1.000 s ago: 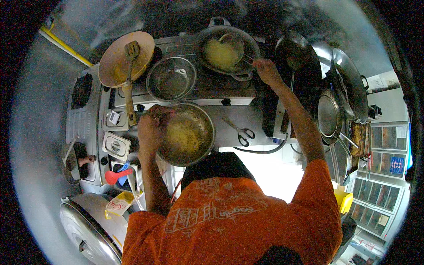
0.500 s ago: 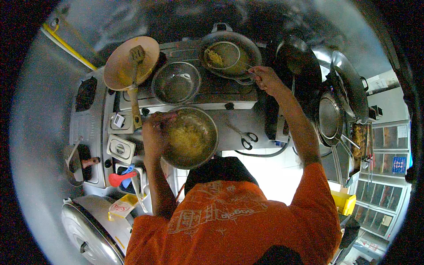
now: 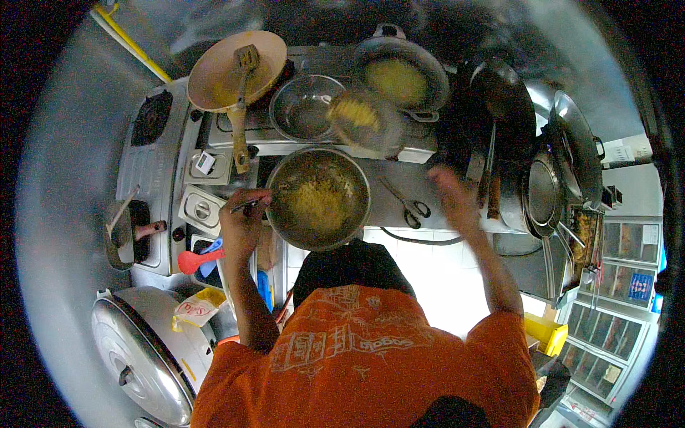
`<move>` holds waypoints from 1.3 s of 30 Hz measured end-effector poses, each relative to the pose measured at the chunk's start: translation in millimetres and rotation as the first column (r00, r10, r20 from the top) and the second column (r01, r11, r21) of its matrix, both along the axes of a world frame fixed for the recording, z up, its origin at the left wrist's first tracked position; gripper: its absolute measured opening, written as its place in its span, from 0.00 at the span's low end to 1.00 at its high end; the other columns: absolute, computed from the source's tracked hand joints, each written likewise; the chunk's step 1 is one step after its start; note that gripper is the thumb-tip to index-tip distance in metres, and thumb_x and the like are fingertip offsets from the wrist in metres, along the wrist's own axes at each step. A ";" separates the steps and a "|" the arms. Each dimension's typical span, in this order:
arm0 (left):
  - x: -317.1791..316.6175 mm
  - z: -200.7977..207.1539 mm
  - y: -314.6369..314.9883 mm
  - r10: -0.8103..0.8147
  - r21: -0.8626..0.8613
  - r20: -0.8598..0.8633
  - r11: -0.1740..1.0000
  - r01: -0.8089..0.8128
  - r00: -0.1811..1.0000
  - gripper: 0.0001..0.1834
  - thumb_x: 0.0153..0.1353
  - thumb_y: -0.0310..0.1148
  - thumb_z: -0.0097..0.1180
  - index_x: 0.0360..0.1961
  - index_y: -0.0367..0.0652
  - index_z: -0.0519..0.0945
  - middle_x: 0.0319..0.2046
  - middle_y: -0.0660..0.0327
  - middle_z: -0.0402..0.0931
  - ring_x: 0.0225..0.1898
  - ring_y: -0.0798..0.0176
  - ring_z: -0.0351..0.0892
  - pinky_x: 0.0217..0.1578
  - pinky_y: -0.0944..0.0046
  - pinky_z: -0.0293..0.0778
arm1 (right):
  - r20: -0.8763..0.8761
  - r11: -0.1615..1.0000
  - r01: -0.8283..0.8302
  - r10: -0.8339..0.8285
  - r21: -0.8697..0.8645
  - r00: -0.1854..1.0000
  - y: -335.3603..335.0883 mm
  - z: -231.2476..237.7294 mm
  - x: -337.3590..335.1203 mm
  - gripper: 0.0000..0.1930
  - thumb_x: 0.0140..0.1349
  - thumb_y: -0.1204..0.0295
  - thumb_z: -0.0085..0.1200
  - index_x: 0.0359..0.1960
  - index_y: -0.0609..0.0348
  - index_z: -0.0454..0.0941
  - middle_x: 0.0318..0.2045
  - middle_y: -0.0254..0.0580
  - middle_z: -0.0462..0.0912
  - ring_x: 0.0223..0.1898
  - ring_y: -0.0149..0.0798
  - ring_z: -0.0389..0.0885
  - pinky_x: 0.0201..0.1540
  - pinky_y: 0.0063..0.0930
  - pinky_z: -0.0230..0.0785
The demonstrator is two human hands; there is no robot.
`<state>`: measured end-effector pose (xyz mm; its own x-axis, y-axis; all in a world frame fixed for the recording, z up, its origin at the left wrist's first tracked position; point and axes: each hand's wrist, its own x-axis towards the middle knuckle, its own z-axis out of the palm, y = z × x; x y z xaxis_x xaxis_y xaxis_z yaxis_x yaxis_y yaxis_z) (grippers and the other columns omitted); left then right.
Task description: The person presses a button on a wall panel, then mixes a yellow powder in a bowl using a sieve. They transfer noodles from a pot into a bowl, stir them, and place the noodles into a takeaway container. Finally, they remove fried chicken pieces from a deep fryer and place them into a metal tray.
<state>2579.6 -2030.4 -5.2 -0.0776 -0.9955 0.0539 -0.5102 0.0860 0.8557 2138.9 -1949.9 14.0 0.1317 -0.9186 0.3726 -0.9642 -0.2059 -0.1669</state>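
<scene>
While my left hand (image 3: 242,219) pinches the left rim of a bowl (image 3: 359,217) at the centre of the frame, my right hand (image 3: 458,202), blurred at centre right, appears closed on the handle of a strainer (image 3: 387,134); the blur hides the exact grip. The left hand's fingers are nearly together, with a thin dark item between them, too small to tell.

The strainer is in the air at upper centre, between the wok (image 3: 439,75) and the bowl, its edge crossing in front of a second bowl (image 3: 298,115). Gripped by its edge, the first bowl is presumably easier to steady with its mouth clear; the strainer's handle likely spares my right hand the heat. Scissors (image 3: 405,202) lie on the worktop (image 3: 424,178) between my hands, probably for easy reach, and a spatula (image 3: 239,132) rests across the pan (image 3: 203,82) at upper left, perhaps parked there.

Golden-yellow pieces (image 3: 354,113) sit heaped toward the strainer's left side, smeared by blur. Paler yellow shreds (image 3: 321,205) lie loose and tangled in the bowl, with bits clinging up its speckled wall. Pale yellow, foamy-looking liquid (image 3: 396,82) shows in the wok.
</scene>
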 end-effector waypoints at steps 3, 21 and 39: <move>4.6 -10.8 6.8 -0.016 0.045 0.011 0.999 0.015 1.000 0.07 0.60 0.21 0.67 0.40 0.40 0.88 0.38 0.56 0.87 0.41 0.58 0.86 0.45 0.62 0.79 | -0.118 0.965 -0.255 0.260 0.060 0.958 29.0 -53.7 50.5 0.19 0.57 0.80 0.55 0.52 0.53 0.81 0.36 0.42 0.84 0.28 0.44 0.83 0.28 0.37 0.78; -27.1 -37.7 18.6 -0.062 -0.033 -0.073 0.998 0.060 0.995 0.14 0.55 0.18 0.64 0.43 0.41 0.89 0.46 0.48 0.85 0.48 0.47 0.86 0.51 0.58 0.79 | 0.925 0.941 0.043 -0.339 0.336 0.171 -108.1 -31.1 -7.9 0.20 0.78 0.54 0.46 0.56 0.57 0.77 0.28 0.39 0.84 0.21 0.32 0.78 0.22 0.24 0.69; -6.4 -85.3 77.8 0.051 -0.076 0.220 0.997 -0.035 0.974 0.18 0.56 0.29 0.66 0.49 0.56 0.89 0.54 0.56 0.83 0.47 0.41 0.85 0.46 0.50 0.82 | -0.102 0.837 0.313 -0.300 0.448 0.949 -110.7 -214.3 45.5 0.18 0.71 0.58 0.53 0.48 0.60 0.83 0.41 0.63 0.86 0.46 0.64 0.86 0.49 0.56 0.79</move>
